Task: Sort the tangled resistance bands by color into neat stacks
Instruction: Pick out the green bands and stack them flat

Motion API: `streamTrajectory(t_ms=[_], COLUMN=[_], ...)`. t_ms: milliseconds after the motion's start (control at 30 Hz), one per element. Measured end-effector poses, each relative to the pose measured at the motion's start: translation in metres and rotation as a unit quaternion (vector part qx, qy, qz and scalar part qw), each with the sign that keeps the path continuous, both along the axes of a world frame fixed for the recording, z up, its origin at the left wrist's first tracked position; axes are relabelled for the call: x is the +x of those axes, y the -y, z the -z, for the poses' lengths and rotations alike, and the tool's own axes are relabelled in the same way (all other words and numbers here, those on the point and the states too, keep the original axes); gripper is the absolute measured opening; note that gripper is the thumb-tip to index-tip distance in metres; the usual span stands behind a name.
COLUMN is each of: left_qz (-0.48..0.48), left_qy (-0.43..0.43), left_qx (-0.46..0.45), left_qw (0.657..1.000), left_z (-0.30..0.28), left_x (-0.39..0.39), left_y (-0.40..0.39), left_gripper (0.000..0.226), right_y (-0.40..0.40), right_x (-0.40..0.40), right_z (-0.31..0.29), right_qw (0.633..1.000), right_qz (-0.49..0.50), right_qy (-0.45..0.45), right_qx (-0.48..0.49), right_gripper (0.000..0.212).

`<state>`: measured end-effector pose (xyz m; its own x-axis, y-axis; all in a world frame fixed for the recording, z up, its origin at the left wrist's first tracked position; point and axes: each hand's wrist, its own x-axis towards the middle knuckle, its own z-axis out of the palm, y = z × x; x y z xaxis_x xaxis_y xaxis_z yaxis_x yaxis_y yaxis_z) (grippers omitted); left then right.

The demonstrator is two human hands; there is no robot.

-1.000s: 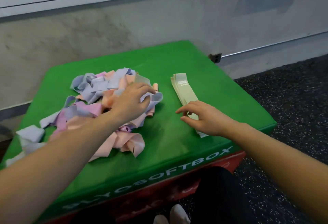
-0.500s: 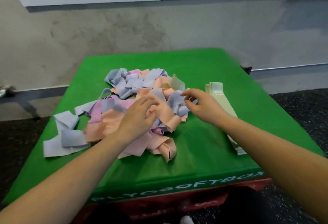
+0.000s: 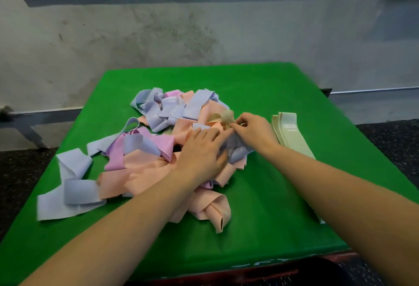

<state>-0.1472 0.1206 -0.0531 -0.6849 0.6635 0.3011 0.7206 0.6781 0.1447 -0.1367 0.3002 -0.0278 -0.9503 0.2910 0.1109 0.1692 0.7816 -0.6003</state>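
— What is seen, from the left across?

— A tangled heap of lavender, pink and peach fabric resistance bands (image 3: 145,156) is spread over the green padded box top (image 3: 260,206). The left hand (image 3: 201,152) is laid flat on the heap, fingers straight and pressed down, nothing gripped.

— And the piece being worked?

— A crumpled pale green fabric band (image 3: 223,116) is pinched by the right hand (image 3: 251,130) at the heap's far right edge, just above the left fingertips. The right hand is plainly the nearer.

— Where would it be taken?

— Rightwards, it is judged — a neat stack of flat pale green bands (image 3: 288,133) lies just beside that hand, its long axis running toward the near edge.
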Motion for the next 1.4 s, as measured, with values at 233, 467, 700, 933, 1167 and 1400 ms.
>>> streamTrajectory(t_ms=[233,467,700,933,1167,1400], left_qz=[-0.019,-0.023,-0.035,-0.015,-0.035,-0.029], left_qy=[-0.018,-0.046,0.004,-0.022,-0.03,0.011], left_qx=[0.092,0.078,0.068,0.071,-0.004,-0.037], left_qw=[0.995,0.996,0.997,0.997,0.999,0.999], left_z=[0.009,0.007,-0.003,0.005,-0.002,-0.016], left_x=[0.001,0.003,0.015,0.024,0.037,0.049], left_y=[0.02,0.032,0.031,0.04,0.037,0.033], left_gripper=[0.058,0.03,0.043,0.026,0.025,0.037], right_y=[-0.004,-0.005,-0.012,-0.024,-0.022,-0.008], right_x=[0.063,0.088,0.092,0.111,0.132,0.146], right_z=[0.003,-0.031,-0.052,-0.07,-0.075,-0.075], right_qw=[0.989,0.939,0.877,0.849,0.94,0.952], right_qz=[-0.114,-0.048,0.091,0.093,-0.054,-0.086], right_qy=[-0.068,-0.137,-0.131,0.062,0.243,0.286], right_qx=[-0.07,-0.311,-0.454,-0.517,-0.233,-0.074], right_gripper=[0.021,0.019,0.031,0.02,0.028,0.025])
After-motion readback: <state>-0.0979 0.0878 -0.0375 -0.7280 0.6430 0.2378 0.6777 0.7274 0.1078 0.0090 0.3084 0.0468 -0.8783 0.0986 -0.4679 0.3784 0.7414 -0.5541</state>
